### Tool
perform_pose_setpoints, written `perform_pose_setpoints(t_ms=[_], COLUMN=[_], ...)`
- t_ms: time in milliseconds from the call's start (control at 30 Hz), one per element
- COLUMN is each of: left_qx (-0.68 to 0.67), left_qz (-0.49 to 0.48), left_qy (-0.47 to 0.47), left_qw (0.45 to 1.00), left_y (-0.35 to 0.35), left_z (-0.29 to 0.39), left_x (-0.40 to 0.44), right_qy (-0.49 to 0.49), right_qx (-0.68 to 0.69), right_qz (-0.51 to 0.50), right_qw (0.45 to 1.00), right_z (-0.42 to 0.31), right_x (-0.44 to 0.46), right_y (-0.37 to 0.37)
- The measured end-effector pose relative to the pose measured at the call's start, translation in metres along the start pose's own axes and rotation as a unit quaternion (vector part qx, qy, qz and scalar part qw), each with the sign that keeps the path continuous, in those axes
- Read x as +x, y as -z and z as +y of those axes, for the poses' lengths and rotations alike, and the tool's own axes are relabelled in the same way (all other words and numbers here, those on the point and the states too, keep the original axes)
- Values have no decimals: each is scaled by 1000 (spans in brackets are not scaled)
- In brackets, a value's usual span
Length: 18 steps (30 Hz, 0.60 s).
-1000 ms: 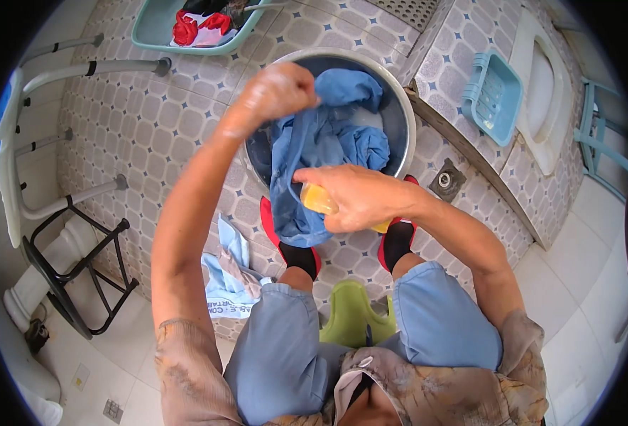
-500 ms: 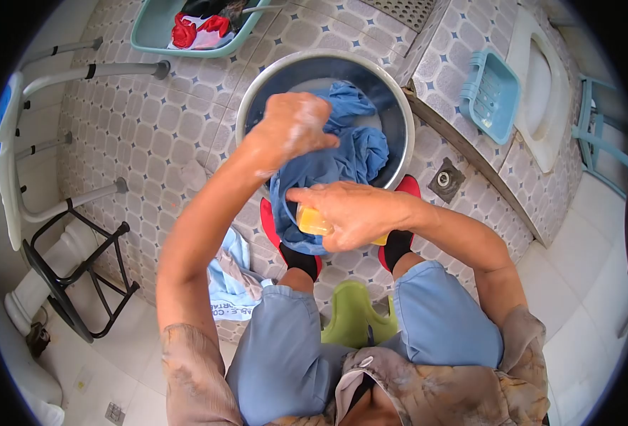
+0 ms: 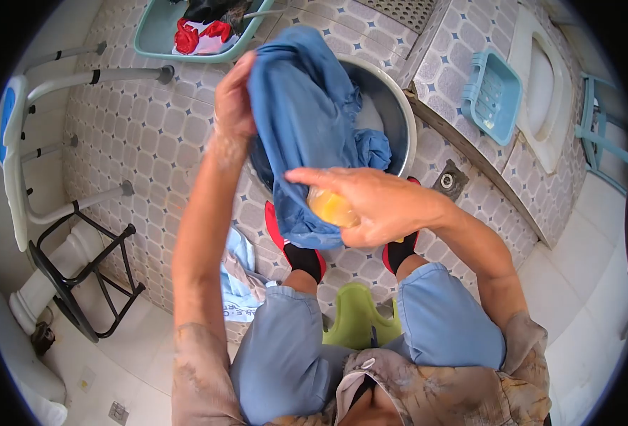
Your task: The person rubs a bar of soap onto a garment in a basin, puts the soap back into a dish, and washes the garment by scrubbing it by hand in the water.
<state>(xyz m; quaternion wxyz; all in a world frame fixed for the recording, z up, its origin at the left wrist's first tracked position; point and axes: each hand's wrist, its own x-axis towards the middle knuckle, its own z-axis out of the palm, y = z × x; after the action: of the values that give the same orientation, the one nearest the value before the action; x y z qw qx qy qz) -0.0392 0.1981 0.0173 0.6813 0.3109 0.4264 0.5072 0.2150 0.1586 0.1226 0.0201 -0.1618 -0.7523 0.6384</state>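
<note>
My left hand is closed on a blue garment and holds part of it up above the metal basin. The garment's near end hangs over the basin's near rim, and another part lies inside. In my right hand is a yellow bar of soap, beside the near part of the cloth. The index finger stretches over the garment while the other fingers wrap round the soap. Whether the soap touches the cloth, I cannot tell.
A teal tub with red, white and dark clothes stands at the far left. Light-blue cloth lies on the floor by my left leg. To the right are a blue plastic basket, a squat toilet and a floor drain.
My left hand has moved left and up, lifting and spreading the blue garment out of the basin. My right hand still holds the soap and has shifted slightly right.
</note>
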Motion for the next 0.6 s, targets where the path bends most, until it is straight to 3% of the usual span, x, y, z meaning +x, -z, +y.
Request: perform_pose_setpoints(t_ms=[33, 67, 100, 200, 400, 600], left_qx=[-153, -301, -300, -332, -342, -302], left_qz=[105, 209, 233, 145, 126, 141], left_qy=[28, 55, 62, 69, 44, 15], left_qw=[982, 929, 923, 929, 930, 943], left_y=[-13, -24, -31, -64, -76, -58], left_z=[-8, -20, -42, -69, -66, -56], left_x=[-11, -23, -31, -52, -65, -55], right_qy=[-14, -28, -62, -9, -18, -7], right_qx=[25, 50, 55, 24, -3, -40], right_qz=[12, 20, 12, 12, -58, -66], right_qw=[1000, 998, 996, 1000, 998, 997], right_z=[-6, -13, -18, -5, -6, -22], right_x=[-1, 0, 1, 3, 10, 16], right_y=[8, 14, 20, 9, -22, -27])
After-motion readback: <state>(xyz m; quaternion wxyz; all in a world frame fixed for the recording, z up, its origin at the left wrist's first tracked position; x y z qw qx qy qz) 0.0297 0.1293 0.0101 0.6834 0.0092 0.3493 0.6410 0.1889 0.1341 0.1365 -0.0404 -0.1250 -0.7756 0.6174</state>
